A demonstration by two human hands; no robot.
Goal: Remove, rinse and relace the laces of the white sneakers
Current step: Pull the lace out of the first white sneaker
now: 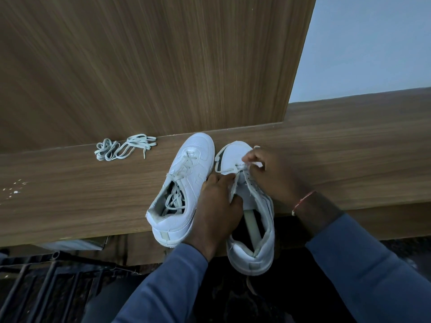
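Two white sneakers stand side by side on a wooden ledge (pixel 70 194). The left sneaker (pixel 184 190) is partly laced, with loose lace ends tucked into its opening. The right sneaker (pixel 254 215) hangs with its heel past the ledge's front edge. My left hand (pixel 217 206) grips the right sneaker's left eyelet flap and tongue. My right hand (pixel 268 173) pinches a white lace at the lowest eyelets near the toe. A separate loose lace (pixel 123 148) lies bundled on the ledge to the left.
A tall wooden panel (pixel 163 66) rises directly behind the ledge, with a pale wall (pixel 373 43) to the right. Dark metal bars (pixel 46 276) sit below the ledge at lower left. White specks (pixel 14 187) dot the ledge's left end.
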